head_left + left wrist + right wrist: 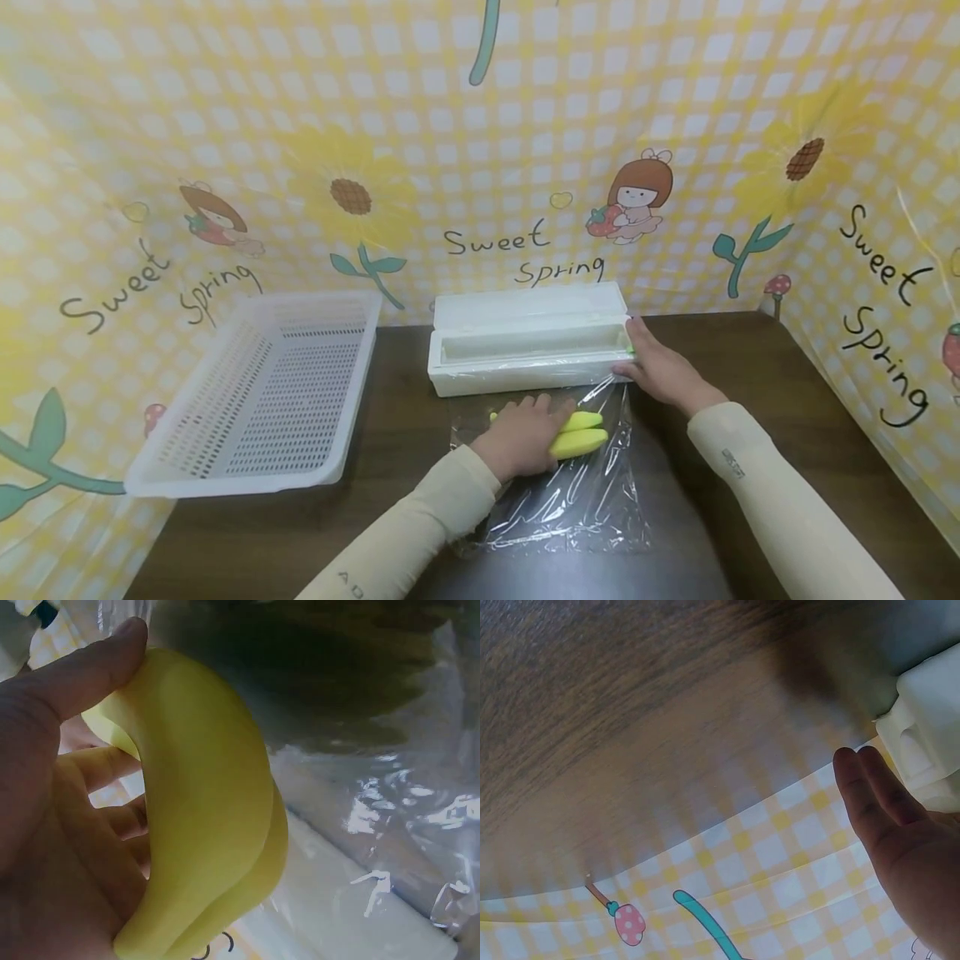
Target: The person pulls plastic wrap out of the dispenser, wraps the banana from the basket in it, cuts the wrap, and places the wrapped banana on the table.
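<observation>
My left hand (522,437) holds a bunch of yellow bananas (581,442) over a sheet of clear plastic film (562,521). In the left wrist view the thumb and fingers curl round the bananas (206,795), whose skin looks smooth and toy-like. The film stretches from the front of a long white box (495,382), whose lid (525,304) stands raised at the back. At the box's right end rests my right hand (667,371), with its thumb near the front corner. The right wrist view shows straight fingers (866,799) beside the box end (930,720).
A white perforated plastic basket (341,475) stands on the left of the dark wooden table (757,367). Yellow checked cloth (495,167) with printed flowers hangs behind and along both sides, close behind the box and basket.
</observation>
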